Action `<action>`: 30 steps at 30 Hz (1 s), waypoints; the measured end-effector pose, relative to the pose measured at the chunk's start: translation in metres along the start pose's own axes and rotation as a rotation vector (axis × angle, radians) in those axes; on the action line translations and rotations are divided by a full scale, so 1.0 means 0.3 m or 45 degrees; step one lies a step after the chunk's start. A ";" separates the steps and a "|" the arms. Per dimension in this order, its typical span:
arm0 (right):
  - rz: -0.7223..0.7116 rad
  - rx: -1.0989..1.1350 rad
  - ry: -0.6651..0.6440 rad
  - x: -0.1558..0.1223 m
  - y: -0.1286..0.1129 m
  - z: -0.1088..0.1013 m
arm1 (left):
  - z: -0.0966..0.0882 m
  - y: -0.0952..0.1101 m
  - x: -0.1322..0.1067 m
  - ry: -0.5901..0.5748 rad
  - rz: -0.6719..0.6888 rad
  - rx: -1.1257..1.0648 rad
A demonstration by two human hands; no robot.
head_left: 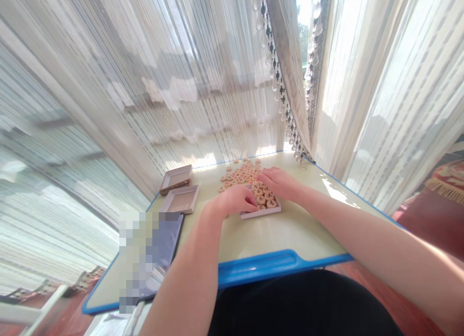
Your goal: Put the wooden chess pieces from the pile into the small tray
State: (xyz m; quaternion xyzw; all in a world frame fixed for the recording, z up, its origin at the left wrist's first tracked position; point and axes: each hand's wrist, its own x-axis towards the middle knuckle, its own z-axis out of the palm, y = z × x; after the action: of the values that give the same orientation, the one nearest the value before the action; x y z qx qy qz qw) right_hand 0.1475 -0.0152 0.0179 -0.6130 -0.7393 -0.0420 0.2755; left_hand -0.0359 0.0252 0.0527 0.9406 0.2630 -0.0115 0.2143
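A shallow white box (261,213) stands on the table, with rows of round wooden Chinese chess pieces (269,196) lying in it, black characters up. My left hand (236,199) reaches over the box's left side. Its fingers are bent and closed at a piece near the front left corner, partly covering it. At the box's far edge is my right hand (278,180), fingers bent together over the near right part of a loose heap of Chinese chess pieces (243,173). What its fingertips hold, if anything, is hidden.
The pale yellow folding table (290,237) has a blue rim. An open shallow box (184,199) and stacked box parts (176,178) stand at the left. Nearer lies a dark flat object (163,244), partly pixelated. String curtains (203,84) hang close behind the table.
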 end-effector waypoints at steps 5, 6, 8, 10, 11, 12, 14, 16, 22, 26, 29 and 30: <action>-0.018 0.035 -0.005 -0.002 0.006 0.003 | -0.007 0.008 -0.006 -0.041 0.029 -0.041; -0.043 0.054 -0.004 -0.004 0.006 0.001 | -0.009 0.011 -0.008 -0.047 0.028 -0.039; -0.143 0.127 -0.009 -0.009 -0.001 -0.005 | -0.012 0.016 -0.011 -0.060 0.025 -0.035; -0.272 0.221 -0.027 -0.015 -0.014 -0.014 | -0.013 0.017 -0.013 -0.068 0.035 -0.027; -0.325 0.257 -0.040 -0.018 -0.021 -0.018 | -0.012 0.016 -0.013 -0.068 0.040 -0.023; -0.359 0.280 -0.054 -0.022 -0.028 -0.022 | -0.011 0.014 -0.012 -0.067 0.042 -0.020; -0.383 0.287 -0.088 -0.028 -0.040 -0.027 | -0.007 0.006 -0.008 -0.067 0.027 -0.016; -0.381 0.262 -0.125 -0.032 -0.044 -0.029 | -0.004 -0.003 -0.003 -0.058 -0.001 -0.010; -0.351 0.186 -0.207 -0.038 -0.042 -0.033 | -0.001 -0.018 0.007 0.123 -0.029 0.045; -0.328 0.172 -0.221 -0.036 -0.050 -0.036 | 0.000 -0.017 0.010 0.123 -0.033 0.061; -0.314 0.155 -0.206 -0.036 -0.056 -0.036 | 0.003 -0.018 0.014 0.113 -0.015 0.112; -0.315 0.146 -0.198 -0.036 -0.057 -0.036 | 0.004 -0.019 0.015 0.111 -0.005 0.124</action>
State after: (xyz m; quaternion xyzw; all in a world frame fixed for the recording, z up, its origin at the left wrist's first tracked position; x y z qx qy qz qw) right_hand 0.1366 -0.0333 0.0269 -0.5018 -0.8296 0.0142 0.2446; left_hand -0.0347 0.0314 0.0487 0.9491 0.2729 0.0162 0.1567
